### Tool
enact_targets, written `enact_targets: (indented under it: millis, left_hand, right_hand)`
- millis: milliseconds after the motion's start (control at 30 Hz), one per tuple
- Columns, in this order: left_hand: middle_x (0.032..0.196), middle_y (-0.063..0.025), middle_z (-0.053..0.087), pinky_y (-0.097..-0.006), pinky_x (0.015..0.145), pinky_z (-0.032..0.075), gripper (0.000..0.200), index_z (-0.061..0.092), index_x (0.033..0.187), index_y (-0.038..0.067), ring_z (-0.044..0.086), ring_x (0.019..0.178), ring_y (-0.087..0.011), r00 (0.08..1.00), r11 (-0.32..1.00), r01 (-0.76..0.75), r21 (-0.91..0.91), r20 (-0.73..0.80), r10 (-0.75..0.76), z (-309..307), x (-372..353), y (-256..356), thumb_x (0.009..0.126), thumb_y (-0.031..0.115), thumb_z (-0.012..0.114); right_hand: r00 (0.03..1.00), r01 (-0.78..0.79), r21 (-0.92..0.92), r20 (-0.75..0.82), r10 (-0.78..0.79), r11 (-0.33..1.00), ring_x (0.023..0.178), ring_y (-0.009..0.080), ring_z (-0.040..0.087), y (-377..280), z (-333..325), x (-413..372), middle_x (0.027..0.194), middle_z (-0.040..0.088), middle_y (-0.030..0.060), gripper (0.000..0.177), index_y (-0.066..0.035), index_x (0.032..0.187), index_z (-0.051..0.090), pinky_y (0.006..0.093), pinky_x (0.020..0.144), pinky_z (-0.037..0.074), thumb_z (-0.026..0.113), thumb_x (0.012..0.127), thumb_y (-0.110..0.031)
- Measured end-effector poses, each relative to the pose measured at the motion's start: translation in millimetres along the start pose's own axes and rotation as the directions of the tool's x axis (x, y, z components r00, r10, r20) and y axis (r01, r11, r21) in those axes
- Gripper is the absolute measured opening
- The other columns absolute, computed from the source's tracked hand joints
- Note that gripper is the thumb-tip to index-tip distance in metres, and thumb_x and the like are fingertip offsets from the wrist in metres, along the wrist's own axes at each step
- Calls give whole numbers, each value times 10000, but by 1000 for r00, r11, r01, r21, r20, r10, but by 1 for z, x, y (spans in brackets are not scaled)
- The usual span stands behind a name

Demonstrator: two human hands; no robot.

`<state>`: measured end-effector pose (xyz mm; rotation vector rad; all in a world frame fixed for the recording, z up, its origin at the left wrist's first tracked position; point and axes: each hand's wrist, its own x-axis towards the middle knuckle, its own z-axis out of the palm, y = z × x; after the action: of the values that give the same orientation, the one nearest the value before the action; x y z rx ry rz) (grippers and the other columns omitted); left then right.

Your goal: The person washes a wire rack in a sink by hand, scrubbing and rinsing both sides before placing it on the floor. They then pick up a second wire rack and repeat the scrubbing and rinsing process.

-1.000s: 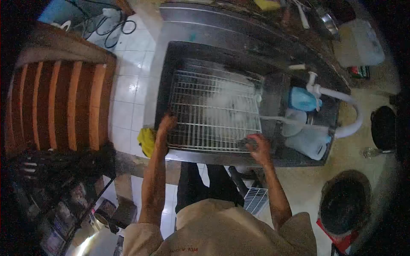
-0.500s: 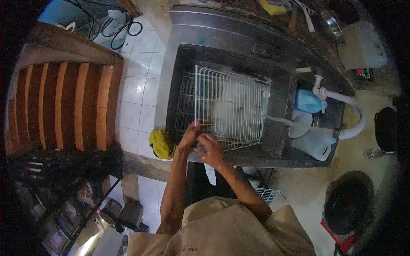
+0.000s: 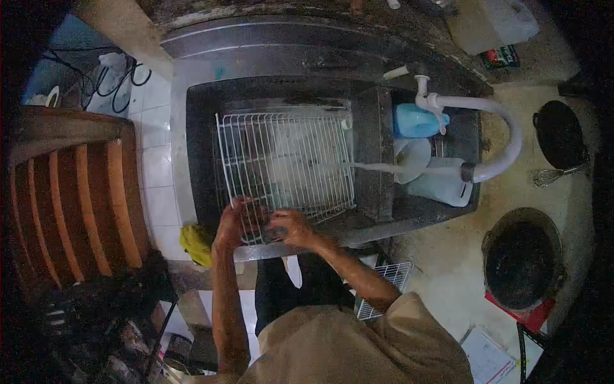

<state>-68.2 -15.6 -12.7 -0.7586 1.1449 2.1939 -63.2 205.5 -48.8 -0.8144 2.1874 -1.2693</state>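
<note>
A white wire rack [image 3: 307, 160] lies tilted in the dark sink basin [image 3: 198, 147], with a stream of water crossing over it from the right. My left hand [image 3: 231, 224] grips the rack at its near left corner, fingers bent round the wires. Close beside it, my right hand [image 3: 289, 228] is closed on a dark, rough scrubber [image 3: 274, 233] by the rack's near edge. The palm side of both hands is hidden.
A white faucet hose [image 3: 505, 121] arches over the right compartment, above a blue jug [image 3: 416, 120] and a pale jug [image 3: 441, 185]. A yellow cloth [image 3: 196, 244] hangs at the sink's near left corner. Pans [image 3: 521, 259] stand at the right.
The whole view has shifted, so the sink appears farther left. My hands remain at the rack's near left corner, with my right hand slightly farther from my left.
</note>
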Motion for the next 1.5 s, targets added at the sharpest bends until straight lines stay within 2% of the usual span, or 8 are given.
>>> enact_targets:
  millis: [267, 400, 500, 633, 900, 1133, 1367, 1500]
  left_hand:
    - [1010, -186, 646, -445, 745, 547, 470, 454, 1092, 97, 656, 898, -311, 998, 999, 39, -1, -52, -39, -4, 6, 5, 923, 534, 413]
    - [1003, -194, 647, -436, 742, 547, 487, 446, 1113, 81, 657, 893, -316, 997, 999, 32, 35, -64, -30, -12, 4, -1, 928, 530, 405]
    - [997, -191, 649, -428, 743, 546, 507, 445, 1130, 78, 660, 877, -303, 996, 999, 24, 29, -87, -21, -3, 7, 4, 924, 539, 406]
    - [1003, -181, 649, -419, 755, 539, 593, 407, 1214, 75, 662, 857, -285, 993, 999, 37, 22, -115, -35, -12, 4, -4, 909, 583, 390]
    - [1113, -200, 604, -465, 841, 493, 602, 300, 1373, 83, 626, 961, -310, 995, 973, 50, -227, -72, -68, -11, -2, 4, 959, 520, 310]
    - [1125, -122, 590, -362, 840, 502, 467, 443, 1313, 81, 600, 967, -231, 993, 950, 63, -307, -77, -91, -47, -1, -16, 980, 402, 372]
    - [1173, -158, 559, -393, 827, 514, 600, 420, 1335, 87, 587, 1012, -287, 993, 930, -32, -366, -121, -13, -38, 3, -20, 943, 536, 346]
    - [1102, -185, 565, -454, 756, 539, 693, 336, 1374, 78, 607, 926, -290, 999, 935, 37, -352, -3, -41, -9, -10, -7, 911, 592, 376]
  right_hand:
    - [785, -489, -443, 152, 601, 751, 1100, 352, 534, 157, -118, -86, 1110, 590, 187, 496, -61, 1100, 591, 420, 965, 432, 763, 640, -127]
    - [628, -761, -441, -319, 709, 476, 965, 359, 593, 148, -84, -88, 1030, 605, 224, 432, 22, 1003, 597, 445, 798, 495, 731, 628, -145]
    - [596, -634, -616, -5, 803, 467, 889, 377, 600, 130, -68, -53, 977, 607, 226, 334, 10, 924, 615, 470, 767, 488, 686, 641, -154]
    - [817, -488, -401, 103, 567, 775, 905, 397, 596, 2, -22, 13, 991, 612, 220, 408, 10, 1004, 615, 471, 820, 472, 676, 638, -160]
    - [911, -63, -111, -413, 12, 992, 982, 343, 518, -35, -21, 171, 997, 570, 152, 465, -75, 1185, 560, 454, 856, 426, 611, 723, -52]
    - [995, 94, -183, 61, -84, 979, 1012, 350, 505, -90, 35, 55, 1037, 556, 133, 350, -62, 1042, 597, 481, 915, 372, 625, 695, -33]
    - [967, -31, 15, -252, 34, 999, 1083, 346, 486, -84, 55, 80, 1107, 540, 139, 430, -57, 1108, 564, 475, 992, 333, 634, 685, -18]
    - [976, -182, 138, 149, 162, 973, 1129, 344, 486, -61, 1, 17, 1146, 533, 142, 432, -50, 1053, 592, 501, 995, 339, 669, 629, -22]
